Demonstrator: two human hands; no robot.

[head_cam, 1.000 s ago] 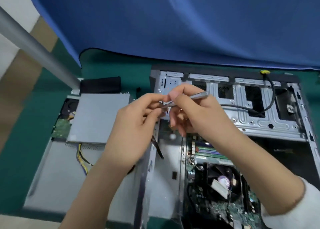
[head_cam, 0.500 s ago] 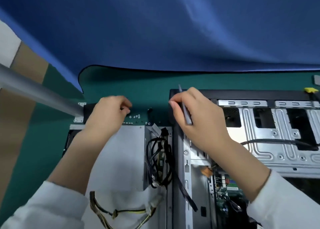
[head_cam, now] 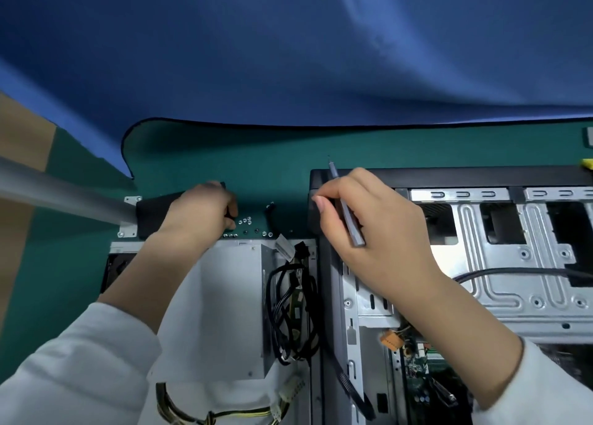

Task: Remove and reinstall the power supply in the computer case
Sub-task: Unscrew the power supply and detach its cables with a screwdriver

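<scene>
Power supply lay out of the case, on the mat to its left. Left hand curled over the loose screws; whether it pinched one, can't tell. Right hand gripped the screwdriver. Supply probably heavy, rigid; hold by the sides, not the cables.

One camera, worn on the head, looks forward and steeply down at close range. It takes in both forearms, the green mat and the blue cloth behind.
</scene>
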